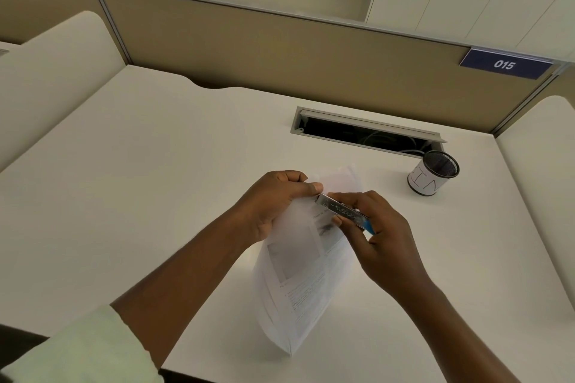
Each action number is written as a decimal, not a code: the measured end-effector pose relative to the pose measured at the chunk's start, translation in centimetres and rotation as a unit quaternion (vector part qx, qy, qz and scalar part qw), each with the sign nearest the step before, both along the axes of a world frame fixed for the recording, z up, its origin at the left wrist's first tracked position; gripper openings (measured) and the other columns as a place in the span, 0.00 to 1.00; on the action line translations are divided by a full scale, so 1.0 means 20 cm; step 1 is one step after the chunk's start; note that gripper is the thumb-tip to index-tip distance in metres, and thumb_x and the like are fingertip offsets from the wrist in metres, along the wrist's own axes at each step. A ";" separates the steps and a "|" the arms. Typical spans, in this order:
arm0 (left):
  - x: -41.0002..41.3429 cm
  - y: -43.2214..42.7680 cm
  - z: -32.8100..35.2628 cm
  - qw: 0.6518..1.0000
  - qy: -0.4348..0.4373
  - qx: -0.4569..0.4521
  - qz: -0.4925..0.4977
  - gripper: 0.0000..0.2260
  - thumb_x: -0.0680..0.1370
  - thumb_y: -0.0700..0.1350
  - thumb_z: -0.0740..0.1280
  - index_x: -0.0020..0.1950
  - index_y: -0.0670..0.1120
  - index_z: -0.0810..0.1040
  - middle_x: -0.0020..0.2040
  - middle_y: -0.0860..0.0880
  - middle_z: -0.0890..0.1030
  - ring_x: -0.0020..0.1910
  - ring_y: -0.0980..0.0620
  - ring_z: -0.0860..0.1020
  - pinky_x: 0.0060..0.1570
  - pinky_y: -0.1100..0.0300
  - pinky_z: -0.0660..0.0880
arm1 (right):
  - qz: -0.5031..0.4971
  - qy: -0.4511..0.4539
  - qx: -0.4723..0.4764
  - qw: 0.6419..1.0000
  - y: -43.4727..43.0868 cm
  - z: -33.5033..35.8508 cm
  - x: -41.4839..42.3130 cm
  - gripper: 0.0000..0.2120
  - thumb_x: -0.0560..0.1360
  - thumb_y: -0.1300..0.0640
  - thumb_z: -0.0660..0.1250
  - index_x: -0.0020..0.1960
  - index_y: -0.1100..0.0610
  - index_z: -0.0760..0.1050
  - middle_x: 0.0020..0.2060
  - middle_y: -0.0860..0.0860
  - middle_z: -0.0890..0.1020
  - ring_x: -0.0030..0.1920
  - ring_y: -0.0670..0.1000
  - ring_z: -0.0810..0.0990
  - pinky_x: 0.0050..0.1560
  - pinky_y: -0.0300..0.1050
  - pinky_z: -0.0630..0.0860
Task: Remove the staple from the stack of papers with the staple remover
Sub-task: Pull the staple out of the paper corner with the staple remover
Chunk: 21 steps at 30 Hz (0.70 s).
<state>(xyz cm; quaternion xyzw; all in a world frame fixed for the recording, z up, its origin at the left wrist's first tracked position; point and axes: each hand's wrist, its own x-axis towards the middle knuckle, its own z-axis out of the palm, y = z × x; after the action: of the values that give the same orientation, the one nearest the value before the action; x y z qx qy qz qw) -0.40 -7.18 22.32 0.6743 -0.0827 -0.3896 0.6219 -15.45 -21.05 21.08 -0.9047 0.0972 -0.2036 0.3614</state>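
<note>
A stack of printed white papers (298, 277) is lifted off the desk and hangs down, its lower corner near the front edge. My left hand (273, 202) pinches the stack's upper corner between thumb and fingers. My right hand (373, 227) grips a metal staple remover (342, 211) with a blue rear end. The remover's front tip touches the paper right beside my left thumb. The staple itself is too small to make out.
A black mesh pen cup (432, 172) with a white label stands on the white desk (155, 180) at the right. Behind it lies an open cable slot (364, 130). A beige partition (280, 53) with a "015" sign (504, 64) closes the back.
</note>
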 end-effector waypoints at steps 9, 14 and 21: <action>0.00 0.02 -0.01 0.999 0.039 -0.014 0.001 0.14 0.69 0.44 0.79 0.52 0.39 0.84 0.57 0.40 0.84 0.49 0.43 0.82 0.53 0.52 0.79 | 0.000 -0.003 0.001 1.000 -0.05 0.01 -0.03 0.13 0.78 0.50 0.67 0.62 0.48 0.80 0.50 0.43 0.82 0.49 0.45 0.80 0.47 0.35 0.76; 0.00 0.02 0.00 0.999 0.030 0.003 -0.009 0.20 0.66 0.48 0.80 0.52 0.39 0.85 0.55 0.39 0.85 0.49 0.42 0.82 0.59 0.46 0.78 | 0.001 0.006 0.004 1.000 -0.04 0.00 -0.04 0.15 0.78 0.47 0.66 0.62 0.50 0.80 0.51 0.44 0.82 0.50 0.44 0.80 0.48 0.33 0.74; -0.02 0.03 0.03 0.999 0.011 0.015 -0.030 0.08 0.71 0.46 0.77 0.46 0.43 0.86 0.47 0.42 0.87 0.41 0.45 0.83 0.47 0.52 0.80 | 0.008 0.004 0.006 1.000 -0.04 0.00 -0.05 0.14 0.78 0.47 0.67 0.62 0.50 0.80 0.50 0.44 0.83 0.49 0.44 0.79 0.47 0.30 0.72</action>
<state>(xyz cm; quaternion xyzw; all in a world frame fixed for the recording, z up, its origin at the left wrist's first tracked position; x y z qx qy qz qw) -0.75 -6.63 22.89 0.6764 -0.0905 -0.4165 0.6007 -16.48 -21.84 21.04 -0.9041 0.0924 -0.1967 0.3681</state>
